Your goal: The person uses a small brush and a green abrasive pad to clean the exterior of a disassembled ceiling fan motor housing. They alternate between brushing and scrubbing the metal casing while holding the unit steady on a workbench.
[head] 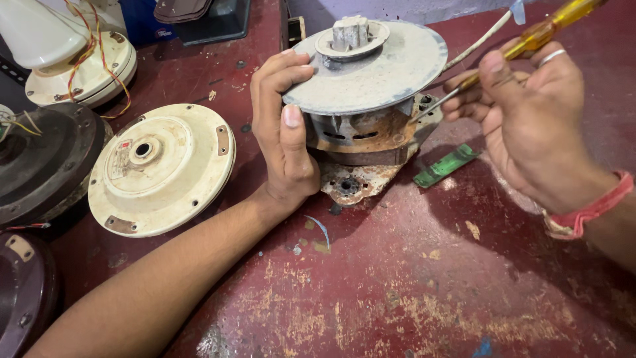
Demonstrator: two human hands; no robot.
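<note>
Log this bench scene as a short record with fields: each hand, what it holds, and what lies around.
left hand: grip on the side of the rusty grey motor, steadying it
right hand: grip shut on a yellow-handled screwdriver, tip at the motor's rim
surface: worn red table
beside motor: green circuit strip
left of the arm: cream round fan cover, dark motor housing

Left hand (pixel 283 129): bare, no ring, no wristband; thumbnail was short, trimmed. Left forearm was bare, no sleeve visible. Right hand (pixel 530 119): one plain silver-coloured ring (pixel 551 57) on finger. Right wrist carried red thread band (pixel 589 212), wound in several strands.
</note>
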